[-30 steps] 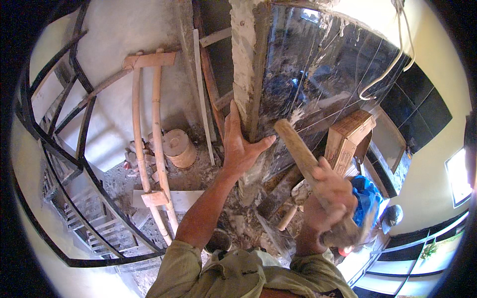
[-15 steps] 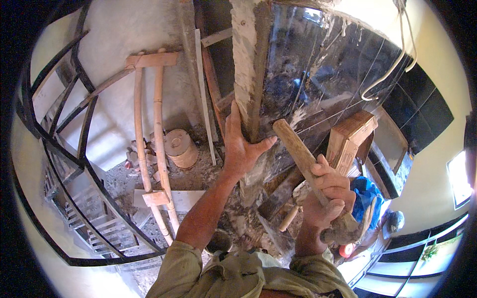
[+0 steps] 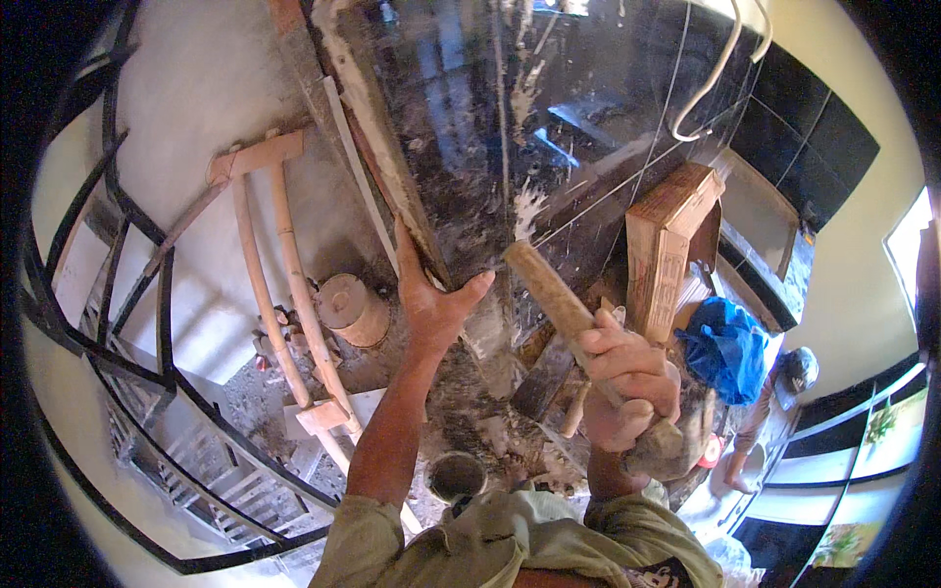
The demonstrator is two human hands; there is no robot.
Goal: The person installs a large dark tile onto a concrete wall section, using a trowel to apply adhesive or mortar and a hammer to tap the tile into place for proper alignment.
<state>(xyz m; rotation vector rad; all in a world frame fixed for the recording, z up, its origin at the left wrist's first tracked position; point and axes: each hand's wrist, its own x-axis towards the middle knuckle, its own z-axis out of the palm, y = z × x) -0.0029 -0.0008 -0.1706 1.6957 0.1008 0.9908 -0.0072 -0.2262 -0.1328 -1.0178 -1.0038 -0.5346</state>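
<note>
My right hand (image 3: 632,377) grips a hammer by its worn wooden handle (image 3: 549,284), whose butt end points up at the dark tiled wall. The hammer head (image 3: 659,451) sits low by my wrist, so the tool is held reversed. My left hand (image 3: 431,299) is spread, thumb out, against the lower left edge of the glossy black tiling (image 3: 441,118); its fingers lie along the rough edge. Pale mortar smears mark the tiles. Between thumb and handle butt is a small gap.
Two bamboo poles joined by boards (image 3: 265,255) lean at the left beside a round drum (image 3: 353,309). Black metal railing (image 3: 167,382) curves along the far left. Right of the hammer are a cardboard box (image 3: 676,245), a blue bag (image 3: 725,348) and a crouching person (image 3: 774,402).
My view has shifted, so the wall edge and both hands appear farther left and more tile face shows. Left hand stays at the edge; right hand still holds the hammer.
</note>
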